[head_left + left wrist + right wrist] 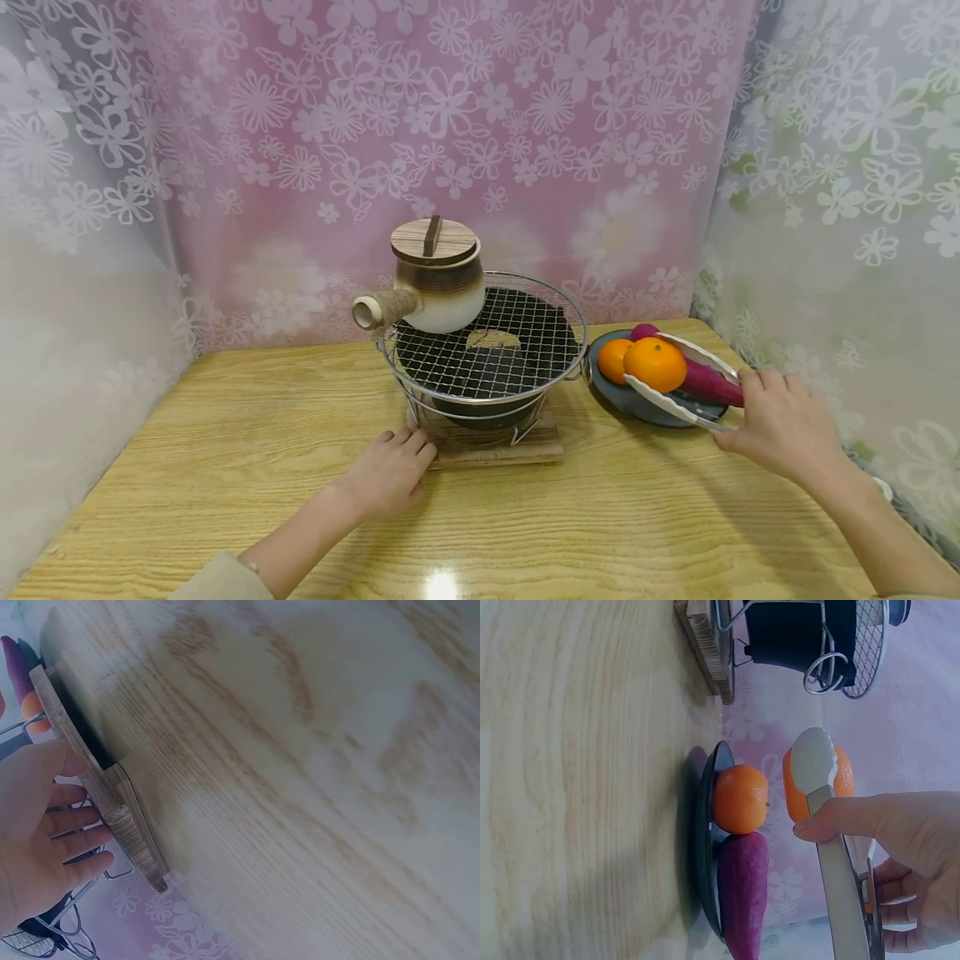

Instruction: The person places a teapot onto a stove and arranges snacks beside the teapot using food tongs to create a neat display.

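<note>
My right hand [787,425] grips a pair of tongs [841,889] with pale scalloped tips. Between the tips is an orange [654,364], lifted off the dark plate [703,847] in the right wrist view. A second orange [740,799] and a purple sweet potato [742,889] lie on that plate. My left hand [390,471] rests at the near left corner of a wooden board [498,454]. Its fingers lie loosely extended against the board in the left wrist view. A round grill with a wire mesh [517,367] stands on the board.
A cream and brown pot [442,296] with a wooden lid sits on the mesh's left side, its wrapped handle [386,308] jutting left. The plate is close to the grill's right side. Floral curtains [450,125] enclose the wooden table [247,433] behind and at both sides.
</note>
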Available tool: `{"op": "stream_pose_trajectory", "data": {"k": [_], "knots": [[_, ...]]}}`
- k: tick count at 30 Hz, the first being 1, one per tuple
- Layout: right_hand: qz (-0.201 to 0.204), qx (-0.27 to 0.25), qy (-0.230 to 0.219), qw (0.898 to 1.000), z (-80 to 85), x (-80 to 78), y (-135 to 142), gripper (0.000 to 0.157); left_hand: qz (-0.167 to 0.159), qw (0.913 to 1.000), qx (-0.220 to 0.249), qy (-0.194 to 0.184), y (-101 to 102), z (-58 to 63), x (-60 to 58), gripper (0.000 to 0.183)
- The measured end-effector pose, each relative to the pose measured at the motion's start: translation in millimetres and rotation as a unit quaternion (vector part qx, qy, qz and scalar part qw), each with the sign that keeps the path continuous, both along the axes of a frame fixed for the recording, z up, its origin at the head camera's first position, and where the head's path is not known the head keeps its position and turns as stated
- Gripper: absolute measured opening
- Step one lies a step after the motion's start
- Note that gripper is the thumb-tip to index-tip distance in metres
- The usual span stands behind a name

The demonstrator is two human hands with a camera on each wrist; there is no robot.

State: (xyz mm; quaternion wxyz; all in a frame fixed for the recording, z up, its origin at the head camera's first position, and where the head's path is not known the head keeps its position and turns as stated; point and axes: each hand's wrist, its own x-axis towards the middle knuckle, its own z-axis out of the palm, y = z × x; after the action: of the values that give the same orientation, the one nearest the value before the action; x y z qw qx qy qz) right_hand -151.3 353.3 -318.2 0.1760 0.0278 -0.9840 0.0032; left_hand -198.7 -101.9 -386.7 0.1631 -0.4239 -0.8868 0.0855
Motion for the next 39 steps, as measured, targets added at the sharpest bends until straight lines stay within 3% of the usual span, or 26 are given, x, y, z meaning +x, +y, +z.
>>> {"op": "stream_pose_trajectory", "data": {"k": [15,26,39], "knots": [[0.002,-0.021,0.021,1.000,17.2,2.2,3,0.080,-0.001,0.9998,0.010,-0.017,-4,-1.4,1.0,0.027],[-0.004,-0.018,0.035,0.999,30.5,2.3,2,0.073,-0.012,0.9998,0.015,0.005,-7,-2.9,1.4,0.025],[0.014,-0.010,0.039,0.999,48.5,5.0,0,0.079,0.002,0.9998,0.011,0.014,-7,-6.0,2.3,0.027]]}}
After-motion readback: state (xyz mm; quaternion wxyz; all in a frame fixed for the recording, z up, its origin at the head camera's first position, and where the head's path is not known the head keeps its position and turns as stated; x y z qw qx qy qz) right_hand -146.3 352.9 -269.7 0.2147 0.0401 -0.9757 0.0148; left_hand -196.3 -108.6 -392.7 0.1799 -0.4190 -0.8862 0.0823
